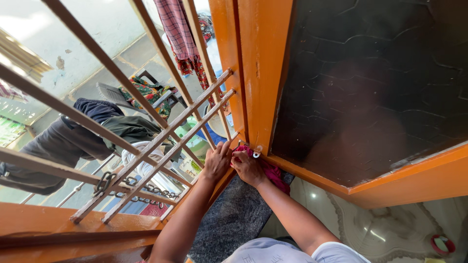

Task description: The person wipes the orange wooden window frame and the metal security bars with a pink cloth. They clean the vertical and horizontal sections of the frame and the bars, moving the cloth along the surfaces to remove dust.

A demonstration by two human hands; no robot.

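Observation:
My right hand [247,168] grips a crumpled pink-red cloth [271,172] and presses it against the bottom corner of the orange window frame [261,73], just below a small white metal stay [256,154]. Right beside it, my left hand [217,161] rests with fingers bent on the lower frame rail, touching the right hand. Both forearms reach up from the bottom of the view. The window sash holds dark patterned glass [375,83] and stands swung inward.
A grille of tan metal bars [161,141] with a chain [105,184] covers the opening on the left. Beyond it hang clothes over a yard and a chair. A dark stone sill [234,219] lies under my arms. Pale floor tiles [385,229] show at bottom right.

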